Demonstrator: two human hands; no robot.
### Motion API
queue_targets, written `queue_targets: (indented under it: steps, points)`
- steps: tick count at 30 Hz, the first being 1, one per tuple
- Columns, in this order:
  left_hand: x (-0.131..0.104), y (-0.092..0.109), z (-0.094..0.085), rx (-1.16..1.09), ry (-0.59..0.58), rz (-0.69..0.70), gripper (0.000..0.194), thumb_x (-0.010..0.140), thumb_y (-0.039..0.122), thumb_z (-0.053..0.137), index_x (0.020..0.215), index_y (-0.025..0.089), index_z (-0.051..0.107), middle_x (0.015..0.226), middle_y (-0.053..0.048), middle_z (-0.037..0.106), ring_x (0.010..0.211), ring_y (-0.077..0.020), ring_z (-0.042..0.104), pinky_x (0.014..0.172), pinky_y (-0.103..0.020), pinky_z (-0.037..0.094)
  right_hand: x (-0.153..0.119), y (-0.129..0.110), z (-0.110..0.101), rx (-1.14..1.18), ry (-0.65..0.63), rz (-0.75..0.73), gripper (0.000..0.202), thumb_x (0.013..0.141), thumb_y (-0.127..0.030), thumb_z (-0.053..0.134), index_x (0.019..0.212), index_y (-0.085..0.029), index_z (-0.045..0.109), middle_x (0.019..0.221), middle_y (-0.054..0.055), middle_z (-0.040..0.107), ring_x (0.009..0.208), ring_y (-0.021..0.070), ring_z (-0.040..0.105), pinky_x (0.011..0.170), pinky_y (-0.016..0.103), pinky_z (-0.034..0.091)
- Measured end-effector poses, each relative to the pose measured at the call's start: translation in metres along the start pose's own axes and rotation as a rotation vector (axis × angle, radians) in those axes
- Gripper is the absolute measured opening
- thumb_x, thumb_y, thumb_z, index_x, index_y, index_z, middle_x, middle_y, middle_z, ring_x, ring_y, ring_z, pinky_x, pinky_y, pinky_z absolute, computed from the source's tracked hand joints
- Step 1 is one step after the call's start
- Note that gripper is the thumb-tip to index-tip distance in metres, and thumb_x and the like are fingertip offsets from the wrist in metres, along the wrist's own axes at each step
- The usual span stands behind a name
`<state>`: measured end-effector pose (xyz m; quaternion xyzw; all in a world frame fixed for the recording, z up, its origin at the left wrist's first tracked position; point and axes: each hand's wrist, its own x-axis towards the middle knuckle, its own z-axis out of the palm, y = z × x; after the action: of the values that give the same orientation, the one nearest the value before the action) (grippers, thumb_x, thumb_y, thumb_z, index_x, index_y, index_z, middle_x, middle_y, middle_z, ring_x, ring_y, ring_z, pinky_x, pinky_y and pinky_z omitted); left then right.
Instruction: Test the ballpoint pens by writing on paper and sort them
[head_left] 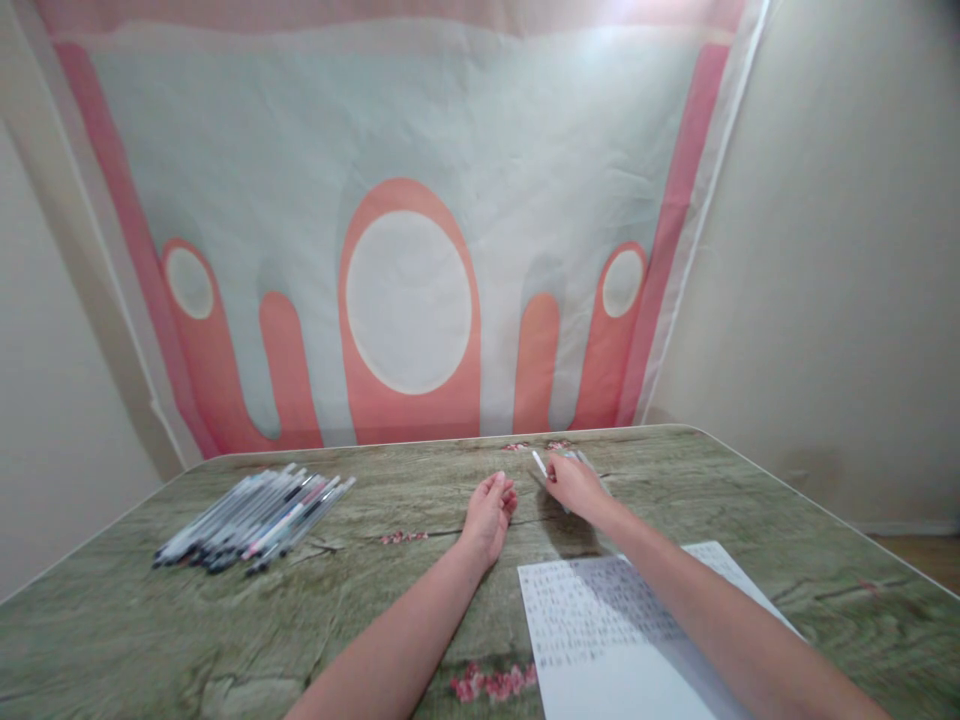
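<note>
Near the middle of the table, my left hand (491, 515) rests palm partly up with its fingers curled, and no object shows in it. To its right, my right hand (571, 484) pinches a white pen (539, 464), whose end sticks out to the upper left. Partly hidden behind and beneath that hand are some pale, clear objects (585, 460), too small to make out fully. My right forearm crosses a sheet of paper (600, 620) covered with rows of handwriting in its upper part.
A pile of several pens (251, 515) lies slanted on the left side of the wood-patterned table (360, 620). Behind the table's far edge hangs a pink and pale grey cloth (495, 120). Plain walls stand at both sides.
</note>
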<state>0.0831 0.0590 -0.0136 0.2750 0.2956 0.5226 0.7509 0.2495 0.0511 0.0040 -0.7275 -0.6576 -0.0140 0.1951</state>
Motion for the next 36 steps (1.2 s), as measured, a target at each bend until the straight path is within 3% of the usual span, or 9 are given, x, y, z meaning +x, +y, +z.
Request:
queue_targets:
  steps: [6, 30, 33, 36]
  points:
    - [0.000, 0.001, 0.001, 0.024, -0.002, -0.021, 0.021, 0.070, 0.027, 0.064, 0.082, 0.016, 0.049, 0.071, 0.000, 0.058, 0.058, -0.0046, 0.053, 0.055, -0.016, 0.042, 0.003, 0.015, 0.004, -0.177, -0.028, 0.138, 0.014, 0.075, -0.016, 0.047, 0.083, -0.018, 0.057, 0.080, 0.009, 0.064, 0.074, 0.0194, 0.060, 0.060, 0.025, 0.036]
    - [-0.001, 0.004, 0.002, 0.058, -0.022, -0.085, 0.019, 0.070, 0.025, 0.061, 0.081, 0.015, 0.049, 0.067, 0.000, 0.056, 0.050, -0.0034, 0.049, 0.045, -0.013, 0.036, 0.005, 0.026, -0.012, -0.171, -0.115, 0.204, 0.014, 0.071, -0.022, 0.051, 0.079, -0.018, 0.062, 0.081, 0.010, 0.065, 0.076, 0.0220, 0.061, 0.060, 0.027, 0.038]
    - [-0.001, 0.006, 0.002, 0.042, -0.020, -0.093, 0.020, 0.072, 0.026, 0.059, 0.086, 0.015, 0.051, 0.068, 0.000, 0.056, 0.049, -0.0034, 0.048, 0.043, -0.013, 0.034, 0.003, 0.018, -0.014, -0.167, -0.127, 0.153, 0.014, 0.073, -0.024, 0.049, 0.077, -0.019, 0.061, 0.081, 0.008, 0.065, 0.078, 0.0212, 0.060, 0.060, 0.026, 0.036]
    - [0.000, 0.011, 0.003, 0.022, -0.030, -0.102, 0.020, 0.073, 0.027, 0.057, 0.088, 0.014, 0.052, 0.069, -0.001, 0.056, 0.049, -0.0034, 0.047, 0.043, -0.013, 0.033, -0.003, 0.003, -0.011, -0.116, -0.148, -0.001, 0.016, 0.076, -0.030, 0.048, 0.075, -0.019, 0.060, 0.077, 0.006, 0.065, 0.075, 0.0182, 0.059, 0.058, 0.024, 0.033]
